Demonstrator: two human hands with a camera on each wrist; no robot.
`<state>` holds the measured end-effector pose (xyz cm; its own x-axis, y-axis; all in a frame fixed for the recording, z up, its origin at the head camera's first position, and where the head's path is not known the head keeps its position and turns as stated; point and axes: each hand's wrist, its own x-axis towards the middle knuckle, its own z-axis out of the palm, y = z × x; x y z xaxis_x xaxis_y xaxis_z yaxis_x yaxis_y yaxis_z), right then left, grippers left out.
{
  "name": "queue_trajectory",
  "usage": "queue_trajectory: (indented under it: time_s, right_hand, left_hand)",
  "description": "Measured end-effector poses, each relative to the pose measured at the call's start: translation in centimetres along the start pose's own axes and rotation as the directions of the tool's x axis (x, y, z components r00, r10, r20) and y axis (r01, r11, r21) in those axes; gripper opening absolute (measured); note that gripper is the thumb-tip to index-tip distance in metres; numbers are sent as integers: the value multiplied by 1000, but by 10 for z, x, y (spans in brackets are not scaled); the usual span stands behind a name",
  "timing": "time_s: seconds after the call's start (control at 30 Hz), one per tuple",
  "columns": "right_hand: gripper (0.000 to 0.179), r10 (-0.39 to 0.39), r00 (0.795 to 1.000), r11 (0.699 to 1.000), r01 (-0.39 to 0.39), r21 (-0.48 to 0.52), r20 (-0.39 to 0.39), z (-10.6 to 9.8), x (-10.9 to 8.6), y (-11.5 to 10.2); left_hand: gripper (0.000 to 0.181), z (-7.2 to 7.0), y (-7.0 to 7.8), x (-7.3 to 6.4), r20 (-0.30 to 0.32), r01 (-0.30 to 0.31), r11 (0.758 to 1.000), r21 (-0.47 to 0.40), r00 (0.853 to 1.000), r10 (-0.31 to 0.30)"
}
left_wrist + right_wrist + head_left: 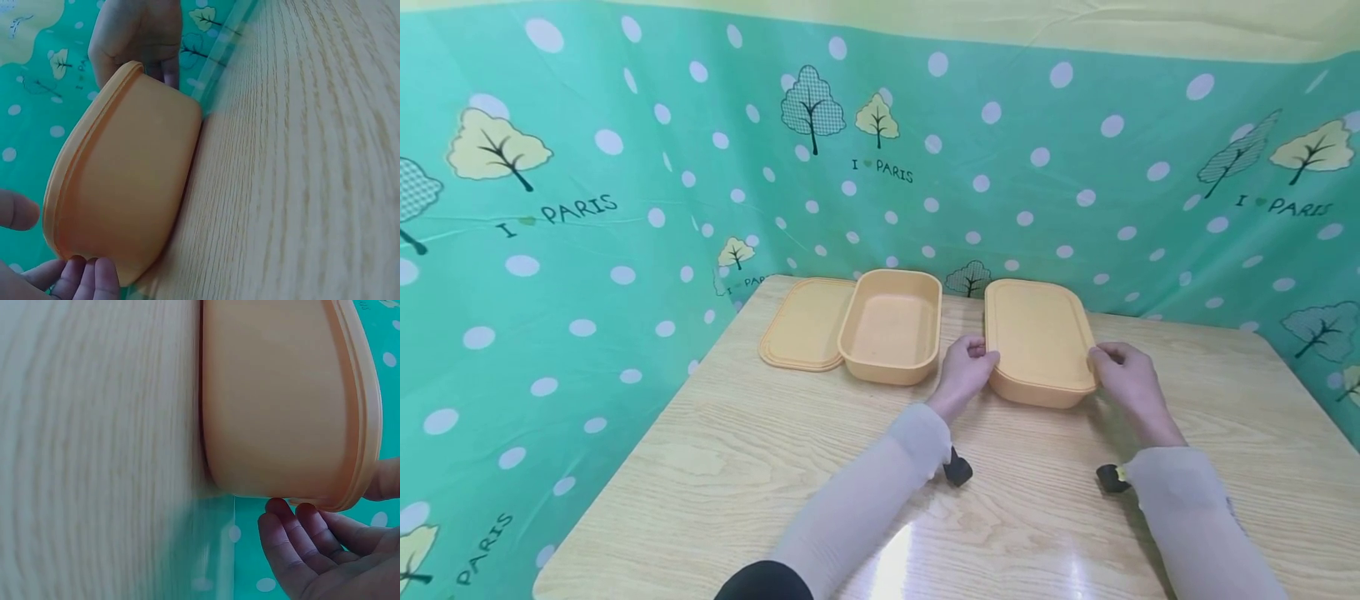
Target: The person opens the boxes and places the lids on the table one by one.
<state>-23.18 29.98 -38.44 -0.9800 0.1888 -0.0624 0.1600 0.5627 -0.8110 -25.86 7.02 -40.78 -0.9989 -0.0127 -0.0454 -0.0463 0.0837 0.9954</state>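
A light-orange rectangular food container [134, 169] stands on the table with its matching lid [1037, 329] on top. My left hand [966, 371] is at the container's left side; its fingertips touch the wall just under the rim, and the thumb lies close to the lid's edge. On the opposite side, my right hand [1127, 379] has its thumb at the lid's edge and its curled fingers [284, 550] below the rim. Whether the lid is fully pressed down all round cannot be told. The inside of this container is hidden.
Left of my hands, a second orange container [891, 329] stands uncovered, with nothing visible in it. Its flat lid [808, 325] lies beside it on the left. A green dotted curtain [880, 192] hangs behind the wood-grain table [737, 483].
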Motion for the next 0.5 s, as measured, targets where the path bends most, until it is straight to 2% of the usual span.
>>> queue_trajectory:
  time_s: [0.17,0.5]
  right_hand:
    - [66,-9,1000,1000,9,-6,-1,0,0,1]
    - [72,2,998,1000,-2,-15,55,0,1,3]
  left_hand:
    - [35,1,-2,0,-7,-8,1000,2,1000,8]
    - [38,2,-5,3,11,31,999,43,999,-31]
